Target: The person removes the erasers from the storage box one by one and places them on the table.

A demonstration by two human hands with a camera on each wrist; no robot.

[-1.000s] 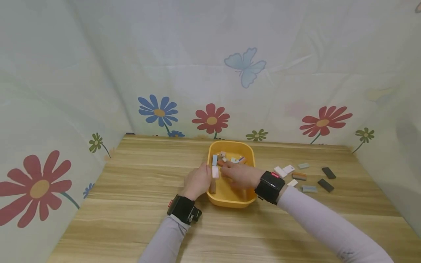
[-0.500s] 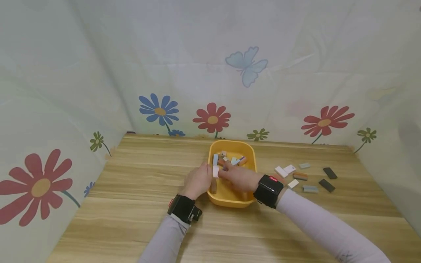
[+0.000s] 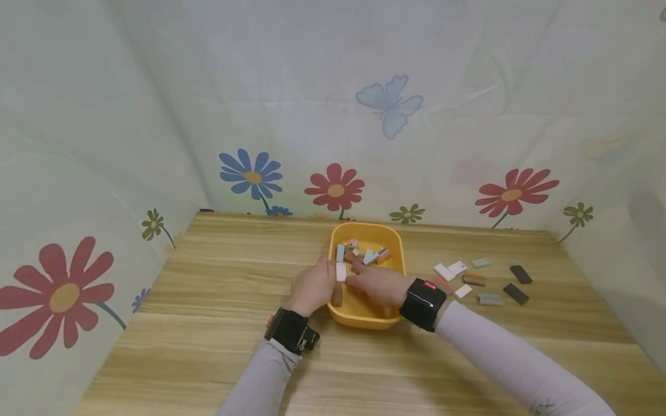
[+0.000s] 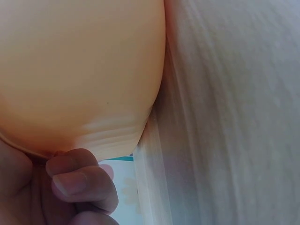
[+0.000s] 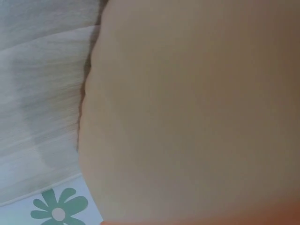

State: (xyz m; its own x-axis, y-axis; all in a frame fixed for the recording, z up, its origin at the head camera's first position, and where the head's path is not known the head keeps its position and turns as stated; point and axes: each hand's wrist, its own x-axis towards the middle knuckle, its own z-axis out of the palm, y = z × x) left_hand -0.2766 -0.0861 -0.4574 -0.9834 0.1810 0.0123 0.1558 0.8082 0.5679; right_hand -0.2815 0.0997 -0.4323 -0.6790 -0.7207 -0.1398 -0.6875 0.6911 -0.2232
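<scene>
My left hand (image 3: 314,285) grips the left rim of a yellow plastic bin (image 3: 364,323), its fingers curled at the rim in the left wrist view. My right hand (image 3: 378,283) reaches down inside the bin, fingertips beside a white eraser-like block (image 3: 341,272) and a reddish-brown one (image 3: 351,257). I cannot tell whether it pinches anything, since the bin wall (image 5: 187,108) fills most of the right wrist view. Around the fingers lie a light blue block (image 3: 340,253), a brown block (image 3: 337,296) against the left wall, and several small pieces toward the back.
Right of the bin on the wooden table (image 3: 234,248) lie several loose blocks: white (image 3: 444,271), orange-and-grey (image 3: 474,279), grey (image 3: 489,299) and black (image 3: 515,293). A flower-printed curtain (image 3: 291,115) stands behind the table and at both sides.
My right hand has shifted slightly toward me and left inside the bin, uncovering more of the light blue pieces at the back. The left hand stays at the rim.
</scene>
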